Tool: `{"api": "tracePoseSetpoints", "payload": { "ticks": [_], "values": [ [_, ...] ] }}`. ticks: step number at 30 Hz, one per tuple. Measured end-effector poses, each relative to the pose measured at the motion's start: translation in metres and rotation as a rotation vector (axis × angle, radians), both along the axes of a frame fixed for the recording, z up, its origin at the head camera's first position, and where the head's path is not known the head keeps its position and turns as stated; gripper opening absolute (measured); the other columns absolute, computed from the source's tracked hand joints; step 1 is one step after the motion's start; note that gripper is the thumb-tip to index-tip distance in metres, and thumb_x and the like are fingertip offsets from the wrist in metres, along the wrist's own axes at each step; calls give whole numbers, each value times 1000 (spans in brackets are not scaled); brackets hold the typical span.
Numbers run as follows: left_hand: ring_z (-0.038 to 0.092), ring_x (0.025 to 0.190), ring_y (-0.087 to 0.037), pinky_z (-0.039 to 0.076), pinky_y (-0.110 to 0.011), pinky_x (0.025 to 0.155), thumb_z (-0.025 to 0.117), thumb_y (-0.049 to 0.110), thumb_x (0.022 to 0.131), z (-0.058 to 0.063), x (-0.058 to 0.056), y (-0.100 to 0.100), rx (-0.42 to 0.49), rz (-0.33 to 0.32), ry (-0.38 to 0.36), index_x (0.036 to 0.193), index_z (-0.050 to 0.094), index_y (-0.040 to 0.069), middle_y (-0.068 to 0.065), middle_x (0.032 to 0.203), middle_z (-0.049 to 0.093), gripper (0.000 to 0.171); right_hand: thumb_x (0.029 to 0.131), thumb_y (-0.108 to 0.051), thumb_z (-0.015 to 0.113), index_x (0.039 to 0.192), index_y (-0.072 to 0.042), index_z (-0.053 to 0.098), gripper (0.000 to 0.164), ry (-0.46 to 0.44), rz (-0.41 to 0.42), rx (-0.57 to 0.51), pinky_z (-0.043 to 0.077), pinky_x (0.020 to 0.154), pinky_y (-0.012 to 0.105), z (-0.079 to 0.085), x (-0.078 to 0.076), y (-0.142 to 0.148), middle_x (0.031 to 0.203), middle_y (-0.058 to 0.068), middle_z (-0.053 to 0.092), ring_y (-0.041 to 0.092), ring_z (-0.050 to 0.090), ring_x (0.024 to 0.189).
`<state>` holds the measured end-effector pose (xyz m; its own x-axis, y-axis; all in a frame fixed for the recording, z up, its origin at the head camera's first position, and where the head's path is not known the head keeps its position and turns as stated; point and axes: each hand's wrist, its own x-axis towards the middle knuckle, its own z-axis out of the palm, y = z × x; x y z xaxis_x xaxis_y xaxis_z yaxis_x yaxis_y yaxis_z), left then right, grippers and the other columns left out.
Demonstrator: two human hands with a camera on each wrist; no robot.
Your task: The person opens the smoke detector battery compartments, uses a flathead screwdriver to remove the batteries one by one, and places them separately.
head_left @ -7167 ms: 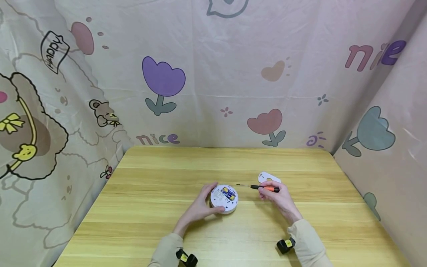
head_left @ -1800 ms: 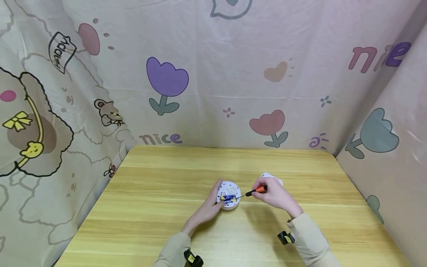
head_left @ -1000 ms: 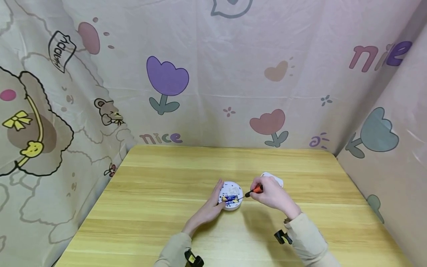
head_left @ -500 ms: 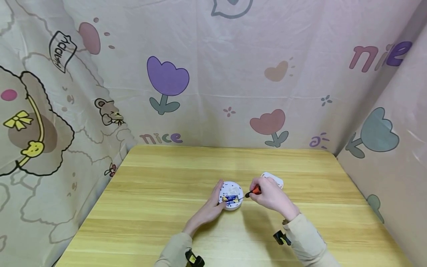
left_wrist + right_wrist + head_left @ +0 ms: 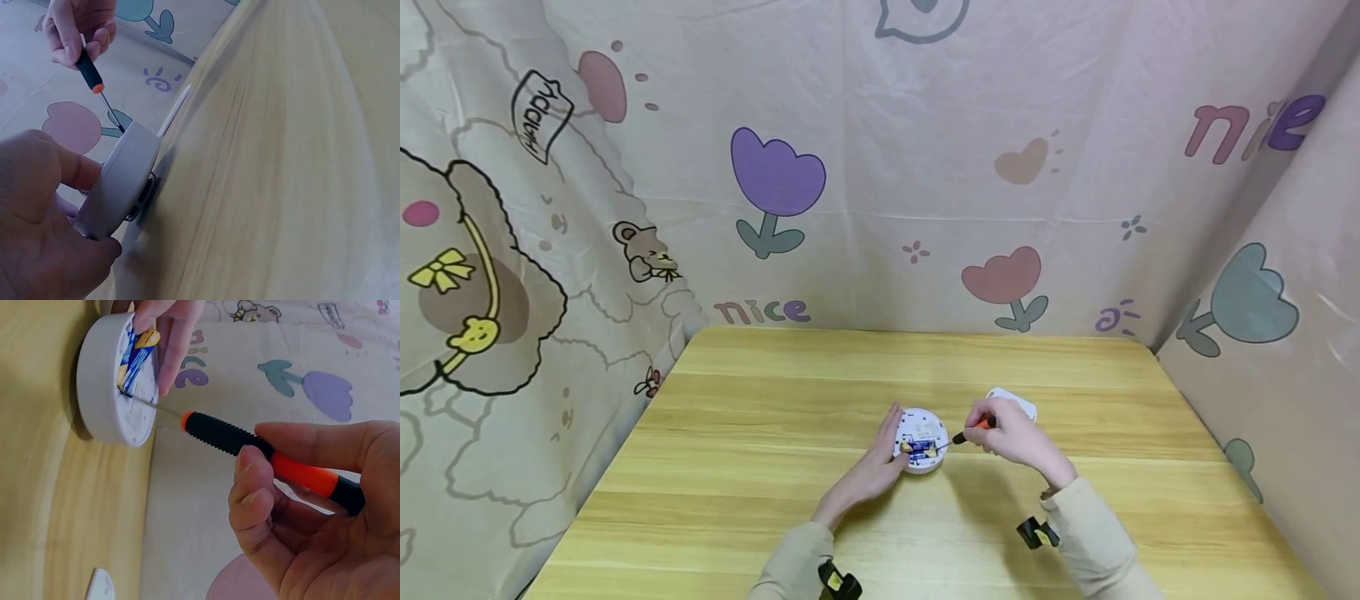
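A round white battery-powered device (image 5: pixel 922 425) rests on the table, its underside facing up. Blue and yellow batteries (image 5: pixel 139 359) lie in its open compartment. My left hand (image 5: pixel 871 468) grips the device by its left side, thumb near the batteries; the left wrist view shows the white side wall (image 5: pixel 119 187) between thumb and fingers. With thumb and fingertips my right hand (image 5: pixel 1018 437) holds a small black and orange screwdriver (image 5: pixel 215 432). Its thin shaft slants down to the left, the tip at the end of the batteries in the compartment. Whether the tip touches a battery cannot be told.
Behind the right hand a white rounded plate (image 5: pixel 1015 402) lies on the wooden table (image 5: pixel 775 383), partly covered by that hand. Black cameras (image 5: pixel 1037 533) sit at both wrists. Printed curtains (image 5: pixel 880 167) stand behind the table and at its sides.
Since the oldest frame, the screwdriver has come left and down from beside the device to its battery compartment. The device has turned and shifted slightly right. Over the last second, the right hand shifts only slightly.
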<state>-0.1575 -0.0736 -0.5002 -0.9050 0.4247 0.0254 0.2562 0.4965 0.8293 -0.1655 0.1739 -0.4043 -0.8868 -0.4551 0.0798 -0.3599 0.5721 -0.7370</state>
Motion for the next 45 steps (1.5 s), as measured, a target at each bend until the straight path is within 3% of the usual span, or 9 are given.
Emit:
{"api": "tracePoseSetpoints", "payload": {
  "ticks": [9, 16, 21, 29, 45],
  "values": [
    [3, 157, -40, 9, -57, 128, 46, 8, 99, 1, -2, 0, 1, -6, 8, 159, 4, -5, -24, 169, -3, 75, 89, -3, 66, 87, 5, 65, 9, -172, -22, -157, 51, 47, 24, -11, -7, 12, 69, 8, 61, 11, 55, 56],
    [2, 157, -40, 9, -57, 128, 45, 9, 100, -1, -2, 0, -6, -10, -1, 159, 3, -6, -23, 169, -5, 74, 90, -8, 68, 91, 6, 66, 14, -261, -76, -193, 55, 52, 29, -18, -9, 22, 71, 9, 63, 13, 57, 58],
    [1, 157, -40, 8, -58, 128, 46, 9, 100, -1, -3, -1, 8, -16, -7, 159, 3, -6, -23, 169, -5, 74, 91, -9, 68, 93, 9, 65, 18, -274, -70, -230, 56, 54, 29, -23, -11, 27, 72, 9, 63, 11, 58, 60],
    [0, 157, -41, 7, -58, 128, 44, 10, 103, -2, -4, -5, 7, -28, -19, 158, 2, -7, -24, 168, -7, 72, 93, -6, 66, 100, 22, 59, 30, -337, -44, -376, 54, 55, 22, -31, -13, 36, 73, 3, 64, 8, 60, 61],
    [-1, 157, -41, 7, -58, 128, 45, 12, 103, 0, -3, -5, 15, -30, -24, 158, 2, -8, -25, 168, -8, 72, 94, -11, 68, 103, 19, 59, 33, -349, -55, -408, 57, 59, 24, -38, -11, 42, 76, 0, 66, 9, 62, 65]
  ]
}}
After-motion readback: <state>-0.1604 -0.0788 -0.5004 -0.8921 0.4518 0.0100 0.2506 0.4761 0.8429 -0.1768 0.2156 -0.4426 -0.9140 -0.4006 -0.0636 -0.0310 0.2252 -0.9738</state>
